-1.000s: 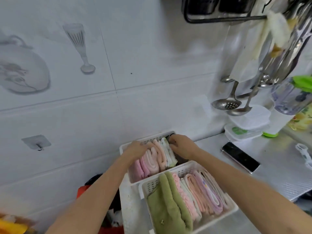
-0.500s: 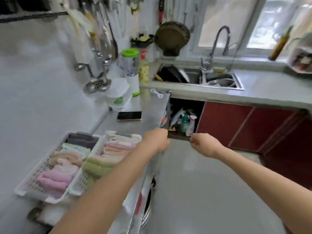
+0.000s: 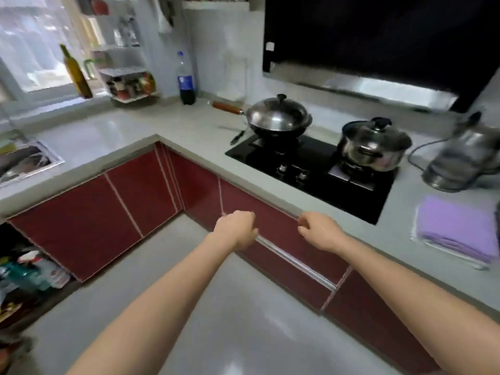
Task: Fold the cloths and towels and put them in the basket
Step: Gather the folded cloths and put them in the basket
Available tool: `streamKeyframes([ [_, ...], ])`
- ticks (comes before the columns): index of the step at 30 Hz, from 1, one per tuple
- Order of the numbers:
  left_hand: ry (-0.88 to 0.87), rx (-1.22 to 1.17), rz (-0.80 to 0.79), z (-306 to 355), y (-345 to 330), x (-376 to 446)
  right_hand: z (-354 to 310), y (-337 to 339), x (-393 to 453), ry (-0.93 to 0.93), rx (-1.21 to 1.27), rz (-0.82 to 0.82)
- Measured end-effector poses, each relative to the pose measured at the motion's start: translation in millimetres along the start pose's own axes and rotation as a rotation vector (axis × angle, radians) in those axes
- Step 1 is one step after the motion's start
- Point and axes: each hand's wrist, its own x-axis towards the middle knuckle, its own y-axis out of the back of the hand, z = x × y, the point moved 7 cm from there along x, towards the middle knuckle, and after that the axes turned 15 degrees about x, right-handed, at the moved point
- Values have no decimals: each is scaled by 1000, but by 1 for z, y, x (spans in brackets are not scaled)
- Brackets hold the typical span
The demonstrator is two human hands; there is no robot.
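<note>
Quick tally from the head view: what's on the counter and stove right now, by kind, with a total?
Lidded pans on the stove: 2, a wok and a pot
Bottles: 2, an oil bottle and a dark drink bottle
Kettle: 1
Purple cloth stack: 1
Rack of jars: 1
Total: 7

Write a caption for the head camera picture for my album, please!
Empty hands reach toward purple cloths beside the stove.
</note>
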Motion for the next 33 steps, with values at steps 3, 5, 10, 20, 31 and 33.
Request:
streamKeyframes([
  [3, -171, 6, 8, 105, 15, 67, 107, 59, -3, -147, 39, 90],
  [5, -272, 8, 6, 168, 20, 104, 168, 94, -10, -246, 60, 147],
  [10, -504, 49, -51, 299, 17, 173, 286, 143, -37, -474, 56, 219],
  [20, -511, -462, -395, 438, -6, 276, 417, 158, -75, -646, -172, 146],
  [31, -42, -959, -709, 502, -92, 293, 488, 133, -48, -490, -314, -46],
  [33, 41, -1002, -699, 510, -95, 292, 494, 137, -44, -467, -339, -75],
])
